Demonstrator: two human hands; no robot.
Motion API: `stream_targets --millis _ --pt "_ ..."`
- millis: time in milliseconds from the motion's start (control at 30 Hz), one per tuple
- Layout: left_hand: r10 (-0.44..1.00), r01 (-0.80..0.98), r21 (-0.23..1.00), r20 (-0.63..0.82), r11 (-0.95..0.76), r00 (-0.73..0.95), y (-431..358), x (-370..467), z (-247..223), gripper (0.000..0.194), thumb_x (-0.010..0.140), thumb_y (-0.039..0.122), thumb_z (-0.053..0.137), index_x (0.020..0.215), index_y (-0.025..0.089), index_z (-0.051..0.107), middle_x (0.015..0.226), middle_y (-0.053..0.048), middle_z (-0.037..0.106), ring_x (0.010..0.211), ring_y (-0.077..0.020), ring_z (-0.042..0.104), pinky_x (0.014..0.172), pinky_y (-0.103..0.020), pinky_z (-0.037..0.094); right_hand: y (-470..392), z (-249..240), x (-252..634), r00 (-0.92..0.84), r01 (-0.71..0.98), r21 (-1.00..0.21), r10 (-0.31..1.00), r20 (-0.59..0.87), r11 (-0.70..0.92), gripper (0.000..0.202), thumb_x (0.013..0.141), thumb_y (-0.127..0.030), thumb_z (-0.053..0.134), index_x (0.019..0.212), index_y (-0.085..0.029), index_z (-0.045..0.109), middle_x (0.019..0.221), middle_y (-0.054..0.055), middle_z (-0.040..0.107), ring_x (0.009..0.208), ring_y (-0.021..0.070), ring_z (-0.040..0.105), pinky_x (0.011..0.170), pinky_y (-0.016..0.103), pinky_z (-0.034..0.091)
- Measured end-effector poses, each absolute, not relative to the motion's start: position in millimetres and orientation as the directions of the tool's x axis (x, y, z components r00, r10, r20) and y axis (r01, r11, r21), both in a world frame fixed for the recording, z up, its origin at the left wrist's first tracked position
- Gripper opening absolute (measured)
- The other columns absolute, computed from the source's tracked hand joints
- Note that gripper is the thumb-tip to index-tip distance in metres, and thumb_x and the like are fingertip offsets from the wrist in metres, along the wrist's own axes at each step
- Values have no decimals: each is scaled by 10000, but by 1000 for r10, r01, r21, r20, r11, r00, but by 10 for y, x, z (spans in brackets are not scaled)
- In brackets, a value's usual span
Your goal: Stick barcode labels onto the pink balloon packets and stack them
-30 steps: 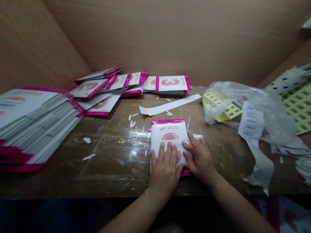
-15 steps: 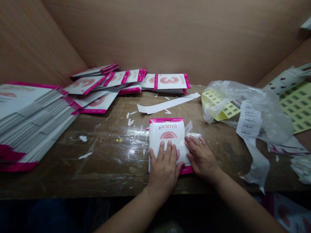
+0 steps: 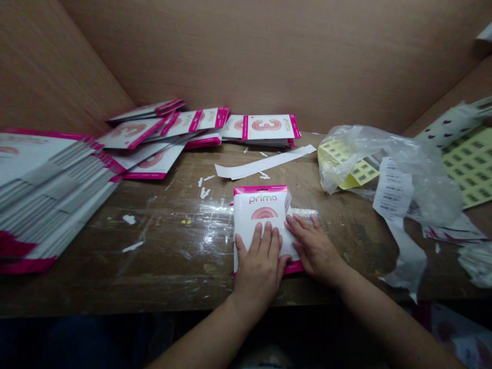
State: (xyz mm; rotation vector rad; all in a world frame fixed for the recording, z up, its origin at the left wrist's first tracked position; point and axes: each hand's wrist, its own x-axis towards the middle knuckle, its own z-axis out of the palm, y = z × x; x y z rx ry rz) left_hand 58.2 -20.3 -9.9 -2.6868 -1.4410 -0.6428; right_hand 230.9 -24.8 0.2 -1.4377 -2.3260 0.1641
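Observation:
A flat white packet [image 3: 261,197] with pink edges, the word "prima" and a pink balloon picture lies at the table's front middle. Over its lower half my left hand [image 3: 257,261] rests flat, fingers stretched out and slightly apart, hiding most of the picture. My right hand [image 3: 315,251] is open at the packet's right edge, its fingertips reaching onto the packet. Just above those fingertips, a small white label [image 3: 288,201] stands up along that edge; its lower part is hidden.
A strip of white paper [image 3: 265,163] lies behind the packet. Similar packets are piled at the back [image 3: 269,127] and in a large stack on the left [image 3: 57,189]. To the right are a clear plastic bag [image 3: 423,169], yellow sticker sheets [image 3: 472,171] and a white label strip [image 3: 394,189].
My right hand has moved slightly left, onto the packet's edge. The label that leaned outward to the right now stands closer against the packet. My left hand stays on the packet.

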Motion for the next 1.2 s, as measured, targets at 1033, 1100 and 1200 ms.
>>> stream_targets --millis 1033,1100,1200 --pt "722 850 43 551 -526 419 -268 679 -120 315 879 238 454 1130 142 618 1085 -138 638 1031 -268 534 970 -445 258 357 225 2149 115 233 -877 908 -404 -420 224 610 -225 739 588 -156 526 418 -55 527 295 42 366 287 164 249" --pt "726 836 37 519 -547 452 -248 665 -104 328 879 257 454 1140 132 610 1172 -163 604 1120 -300 501 1019 -491 206 364 209 2140 116 265 -869 909 -401 -417 216 623 -239 731 603 -160 530 439 -50 537 307 51 379 301 176 268" --pt "721 794 -8 414 -608 556 -223 649 -47 325 873 231 446 1125 101 604 1223 -204 568 1169 -342 484 1022 -541 226 379 200 2105 135 409 -823 918 -373 -395 219 633 -272 725 624 -171 531 464 -43 537 358 75 430 349 193 305"
